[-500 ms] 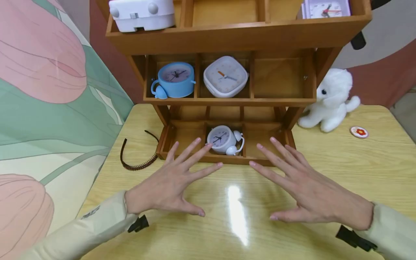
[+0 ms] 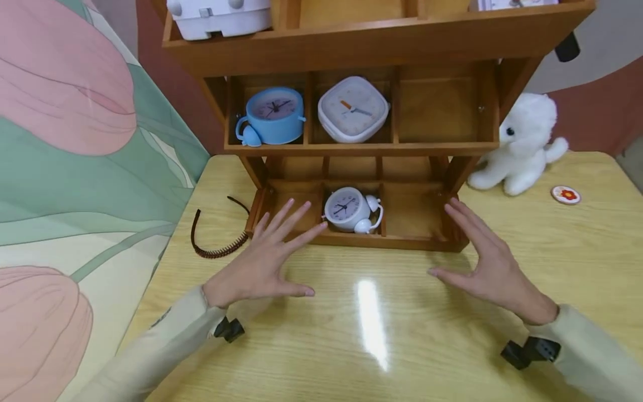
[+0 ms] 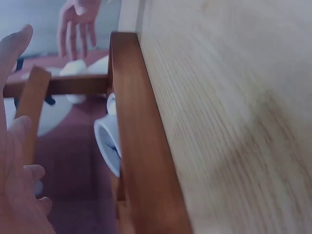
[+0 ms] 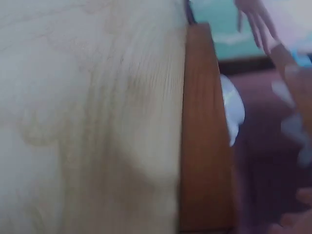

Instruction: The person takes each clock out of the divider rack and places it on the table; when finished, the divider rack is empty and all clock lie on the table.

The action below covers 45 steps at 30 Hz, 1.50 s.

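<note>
Both hands hover in front of a tiered wooden shelf (image 2: pixel 366 148) with compartments. My left hand (image 2: pixel 261 262) has its fingers spread and holds nothing, near the lower tier's left side. My right hand (image 2: pixel 494 268) also holds nothing; its thumb is spread apart from extended fingers by the lower right corner. A white twin-bell alarm clock (image 2: pixel 346 209) lies face up in the lower middle compartment. On the middle tier sit a blue alarm clock (image 2: pixel 275 114) and a white rounded-square clock (image 2: pixel 353 109). A white case-like object (image 2: pixel 221 17) and a partly cut-off lilac clock (image 2: pixel 517 4) are up top.
A brown toothed headband (image 2: pixel 213 252) lies on the wooden table (image 2: pixel 321 335) left of the shelf. To the right sit a white plush animal (image 2: pixel 524 145) and a round badge with a red flower (image 2: pixel 566 195). A flowered wall covering (image 2: pixel 65 184) borders the left side.
My right hand has moved right, away from the shelf's middle, and its fingers have come closer together. The left hand stays spread in much the same place. The head view has shifted slightly.
</note>
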Motion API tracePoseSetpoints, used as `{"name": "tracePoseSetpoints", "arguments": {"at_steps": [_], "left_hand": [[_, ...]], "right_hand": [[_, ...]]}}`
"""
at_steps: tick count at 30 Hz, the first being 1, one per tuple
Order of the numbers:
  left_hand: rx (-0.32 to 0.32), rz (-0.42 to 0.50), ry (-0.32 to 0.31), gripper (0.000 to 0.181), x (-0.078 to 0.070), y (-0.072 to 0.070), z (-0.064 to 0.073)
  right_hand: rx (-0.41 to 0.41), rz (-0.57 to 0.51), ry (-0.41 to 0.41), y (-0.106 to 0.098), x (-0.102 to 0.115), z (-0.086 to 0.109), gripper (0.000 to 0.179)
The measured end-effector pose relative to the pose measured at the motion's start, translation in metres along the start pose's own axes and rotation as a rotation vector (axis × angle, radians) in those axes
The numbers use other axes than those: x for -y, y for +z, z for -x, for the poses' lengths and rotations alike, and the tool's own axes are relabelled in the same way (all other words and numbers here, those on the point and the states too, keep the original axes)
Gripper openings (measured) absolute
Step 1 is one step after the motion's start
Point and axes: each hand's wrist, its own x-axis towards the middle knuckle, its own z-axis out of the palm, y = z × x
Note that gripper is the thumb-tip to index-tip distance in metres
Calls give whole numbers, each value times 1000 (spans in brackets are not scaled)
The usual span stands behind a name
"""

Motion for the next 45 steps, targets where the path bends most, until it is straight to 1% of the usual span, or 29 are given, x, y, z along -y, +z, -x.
{"name": "tracePoseSetpoints", "arguments": {"at_steps": [2, 3, 5, 6, 8, 10, 13, 16, 20, 24, 29, 31, 32, 35, 36, 38, 39, 42, 45], "left_hand": [[-7, 38, -25, 109, 5, 7, -5], [-8, 51, -38, 109, 8, 10, -8], [-13, 76, -63, 108, 12, 15, -12], [-16, 85, -72, 108, 14, 18, -13], [-26, 100, -78, 106, 16, 22, -16], [-37, 108, -73, 104, 17, 25, -20], [-45, 129, -58, 99, 18, 29, -24], [-49, 143, -40, 97, 16, 31, -30], [-67, 128, -33, 96, 12, 29, -40], [-83, 110, -61, 93, 6, 25, -59], [-85, 117, -79, 85, 0, 17, -90], [-47, 119, -98, 82, -2, 15, -103], [-16, 115, -105, 81, -4, 14, -108], [125, 75, -114, 77, -11, 14, -124], [169, 59, -106, 75, -14, 14, -129], [233, 29, -100, 73, -18, 15, -139], [252, 20, -108, 71, -19, 15, -144], [285, 3, -164, 72, -19, 15, -154], [325, -12, -215, 78, -14, 14, -157]], "right_hand": [[-72, -29, 136, 4, -13, 1, 108], [-83, -40, 199, 7, -19, 1, 109], [-56, -68, 326, 11, -29, 0, 111], [-30, -79, 371, 14, -33, -1, 112], [24, -81, 445, 20, -40, -3, 115], [40, -71, 484, 24, -43, -5, 114], [15, -27, 500, 28, -45, -5, 108], [-24, 7, 497, 28, -43, -5, 102], [-34, 35, 496, 27, -39, -7, 99], [-22, 78, 491, 25, -36, -9, 96], [-20, 127, 455, 22, -31, -13, 86], [-15, 132, 456, 20, -29, -14, 84], [-12, 133, 458, 20, -28, -14, 84], [3, 128, 471, 19, -27, -14, 85], [5, 127, 473, 19, -27, -14, 86], [7, 122, 476, 20, -28, -13, 86], [3, 121, 474, 20, -28, -13, 85], [-16, 131, 455, 20, -29, -13, 83], [-30, 145, 430, 21, -30, -14, 81]]}}
